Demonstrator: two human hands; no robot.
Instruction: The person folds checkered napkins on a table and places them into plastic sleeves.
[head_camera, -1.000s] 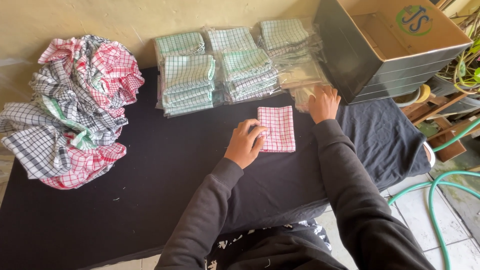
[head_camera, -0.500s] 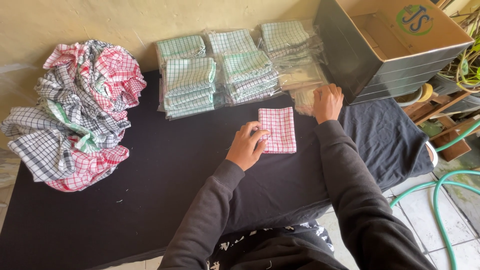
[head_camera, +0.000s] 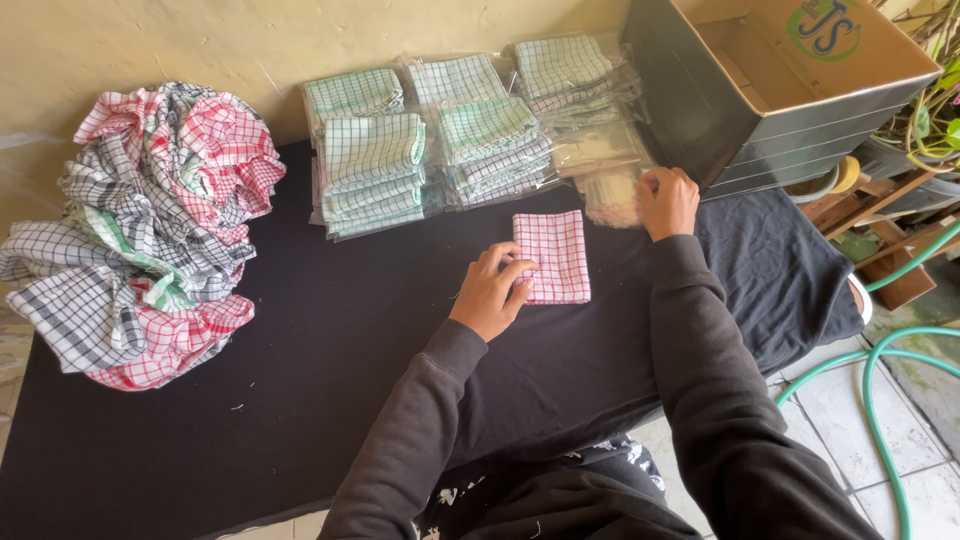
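Head view: one camera, looking down on a black table (head_camera: 300, 400).
Left hand (head_camera: 492, 292): fingers curled, pressing the left edge of the folded red cloth (head_camera: 553, 256), which lies flat mid-table.
Right hand (head_camera: 668, 200): fingertips pinching at the clear bags (head_camera: 612, 190) beside the box (head_camera: 790, 80).
Doing it well: I judge it best to keep the cloth pinned flat and lift a single bag only.
Around: packed cloths (head_camera: 430, 140) behind; loose pile (head_camera: 150, 230) far left.
Hard to see: the right fingertips are hidden, so how many bags they grip is unclear.
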